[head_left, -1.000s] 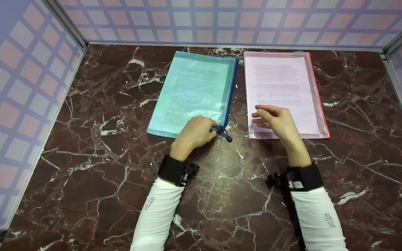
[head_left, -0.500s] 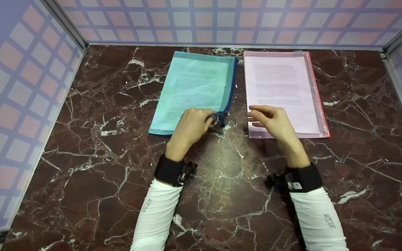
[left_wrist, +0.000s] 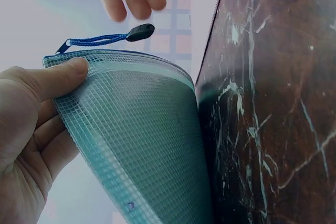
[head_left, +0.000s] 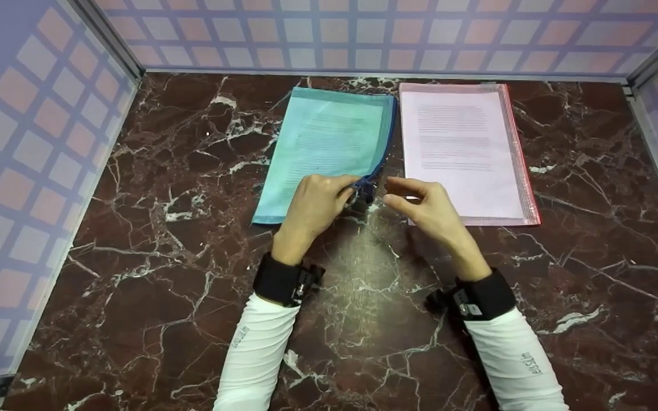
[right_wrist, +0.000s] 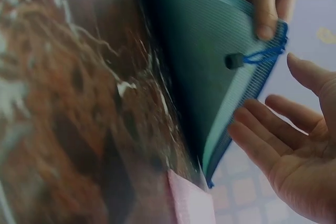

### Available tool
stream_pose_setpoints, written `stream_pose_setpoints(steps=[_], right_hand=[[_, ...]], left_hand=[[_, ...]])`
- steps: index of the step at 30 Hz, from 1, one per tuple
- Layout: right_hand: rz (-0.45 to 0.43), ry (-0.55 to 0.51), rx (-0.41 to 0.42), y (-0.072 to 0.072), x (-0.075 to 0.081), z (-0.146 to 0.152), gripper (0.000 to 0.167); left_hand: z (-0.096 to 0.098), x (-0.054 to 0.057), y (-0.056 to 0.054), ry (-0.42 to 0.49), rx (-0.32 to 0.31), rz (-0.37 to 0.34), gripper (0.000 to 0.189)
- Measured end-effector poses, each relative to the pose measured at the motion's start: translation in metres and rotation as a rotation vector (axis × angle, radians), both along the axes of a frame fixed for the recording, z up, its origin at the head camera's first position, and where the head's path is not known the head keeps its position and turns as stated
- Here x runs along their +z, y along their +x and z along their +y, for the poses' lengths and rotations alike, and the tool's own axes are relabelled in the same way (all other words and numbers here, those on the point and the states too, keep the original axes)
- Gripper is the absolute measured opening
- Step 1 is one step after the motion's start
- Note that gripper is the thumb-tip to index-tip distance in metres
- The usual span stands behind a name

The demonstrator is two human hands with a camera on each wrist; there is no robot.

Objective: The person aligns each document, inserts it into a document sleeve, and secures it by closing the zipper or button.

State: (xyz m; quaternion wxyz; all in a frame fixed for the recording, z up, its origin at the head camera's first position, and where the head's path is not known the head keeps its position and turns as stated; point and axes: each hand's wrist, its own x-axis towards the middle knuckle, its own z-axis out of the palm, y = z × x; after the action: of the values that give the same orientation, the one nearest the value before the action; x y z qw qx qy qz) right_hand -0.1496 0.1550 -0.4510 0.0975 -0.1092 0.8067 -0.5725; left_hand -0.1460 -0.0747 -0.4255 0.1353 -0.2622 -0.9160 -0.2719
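A teal mesh zipper pouch (head_left: 334, 137) with printed paper inside lies at the centre left of the table. My left hand (head_left: 315, 205) pinches its near right corner, thumb on top, and that corner is bent up off the table, as the left wrist view shows. From the corner hangs a blue cord zipper pull (left_wrist: 100, 40) with a dark tip. My right hand (head_left: 429, 208) hovers just right of that corner, fingers apart and loosely bent, holding nothing. In the right wrist view its fingers (right_wrist: 262, 124) are close to the pouch's blue zipper edge.
A pink mesh zipper pouch (head_left: 454, 148) with printed paper inside lies flat just right of the teal one, partly under the right hand in the head view. Checked panels (head_left: 352, 40) border the dark marble table (head_left: 163, 285) at the back and sides.
My left hand has raised the teal pouch's corner, and the pouch has shifted slightly right. My right hand has moved left from over the pink pouch toward that corner.
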Motion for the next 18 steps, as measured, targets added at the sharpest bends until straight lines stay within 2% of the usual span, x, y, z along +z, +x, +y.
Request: stream_pose_setpoints(steps=[4,10,18], right_hand=[[0.035,-0.024,-0.018,0.002,-0.003,-0.010,0.054],[0.075,-0.041,-0.080,0.004,-0.010,-0.023,0.051],[0.215,0.049,-0.195,0.008,-0.013,-0.032,0.042]], left_hand=[[0.003,0.001,0.002,-0.002,-0.020,0.024,0.022],[0.008,0.000,0.003,-0.016,-0.044,0.022,0.021],[0.011,0.000,0.004,-0.021,-0.041,0.033,0.021]])
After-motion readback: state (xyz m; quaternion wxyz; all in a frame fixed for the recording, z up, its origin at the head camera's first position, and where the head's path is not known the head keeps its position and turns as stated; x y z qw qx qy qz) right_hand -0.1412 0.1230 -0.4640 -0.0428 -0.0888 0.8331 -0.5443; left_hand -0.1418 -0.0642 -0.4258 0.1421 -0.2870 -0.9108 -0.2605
